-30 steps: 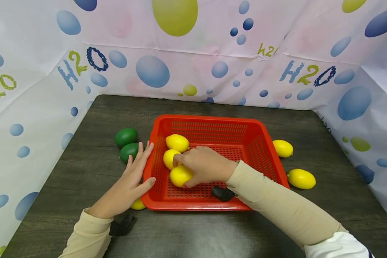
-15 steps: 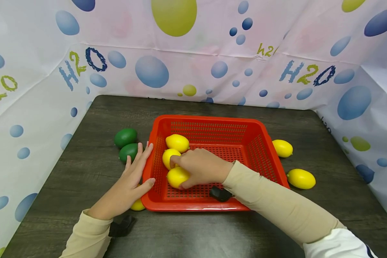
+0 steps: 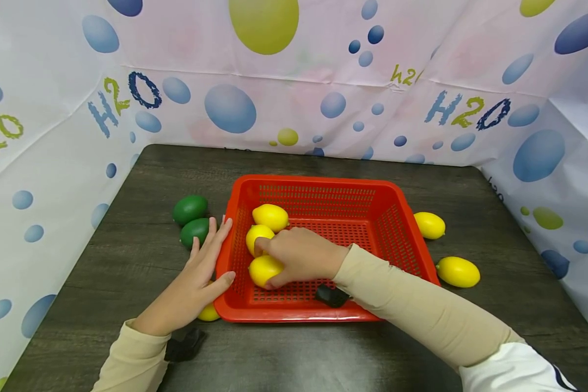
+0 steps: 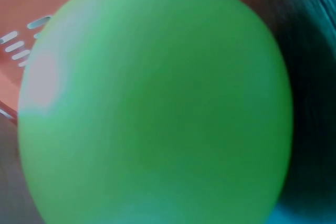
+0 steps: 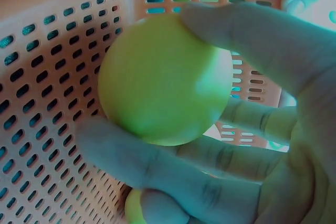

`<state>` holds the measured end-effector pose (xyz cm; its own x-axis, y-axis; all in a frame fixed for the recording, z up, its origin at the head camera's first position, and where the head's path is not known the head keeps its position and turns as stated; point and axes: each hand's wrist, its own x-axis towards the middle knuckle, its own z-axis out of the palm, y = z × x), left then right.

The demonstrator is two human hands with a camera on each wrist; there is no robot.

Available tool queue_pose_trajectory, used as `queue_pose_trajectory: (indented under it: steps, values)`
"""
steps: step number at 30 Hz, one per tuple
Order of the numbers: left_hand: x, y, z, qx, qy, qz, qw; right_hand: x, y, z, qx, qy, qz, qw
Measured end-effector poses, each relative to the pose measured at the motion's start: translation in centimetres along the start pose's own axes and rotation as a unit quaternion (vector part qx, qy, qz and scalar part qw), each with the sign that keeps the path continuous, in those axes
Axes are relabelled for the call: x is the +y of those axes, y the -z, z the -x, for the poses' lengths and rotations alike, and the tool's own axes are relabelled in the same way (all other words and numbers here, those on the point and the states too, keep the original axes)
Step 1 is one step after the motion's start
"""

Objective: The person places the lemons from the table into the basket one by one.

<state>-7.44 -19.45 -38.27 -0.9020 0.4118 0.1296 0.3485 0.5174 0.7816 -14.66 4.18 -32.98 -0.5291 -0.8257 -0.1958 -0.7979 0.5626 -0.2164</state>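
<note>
Inside the red basket (image 3: 318,314), near its left wall, my right hand (image 3: 306,256) grips a yellow lemon (image 3: 263,271). The right wrist view shows the thumb and fingers curled round this lemon (image 5: 163,85), which looks greenish there. Two other lemons lie just behind it: one close to my fingers (image 3: 257,237) and another lemon (image 3: 270,216) further back. My left hand (image 3: 196,283) rests along the basket's left rim with its fingers straight. Partly hidden by the left hand and basket, a lemon (image 3: 209,312) lies on the table; a lemon (image 4: 157,108) fills the left wrist view.
Two green fruits, one at the back (image 3: 190,209) and one by my left fingertips (image 3: 192,231), sit left of the basket. Beyond its right side lie two lemons, a far one (image 3: 429,225) and a near one (image 3: 458,272). A patterned sheet (image 3: 294,76) surrounds the dark table (image 3: 294,354).
My right hand has shifted slightly left with the lemon, bringing it closer to the basket's left wall. The left hand has stayed on the rim.
</note>
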Motion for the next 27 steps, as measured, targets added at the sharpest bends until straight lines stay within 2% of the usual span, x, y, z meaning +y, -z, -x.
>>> queue_pose_trajectory:
  steps: [11, 18, 27]
  values:
    - [-0.17, -0.02, 0.01, 0.002, -0.003, -0.002, 1.0, -0.26, 0.0, -0.24, -0.011, 0.006, -0.045, 0.999]
    - [-0.15, 0.01, 0.06, 0.002, -0.004, -0.002, 1.0, -0.28, -0.12, -0.45, -0.012, 0.013, -0.039, 0.999]
    - [-0.17, -0.03, 0.08, 0.001, 0.0, -0.006, 1.0, -0.5, -0.14, -0.77, -0.037, 0.015, -0.043, 0.998]
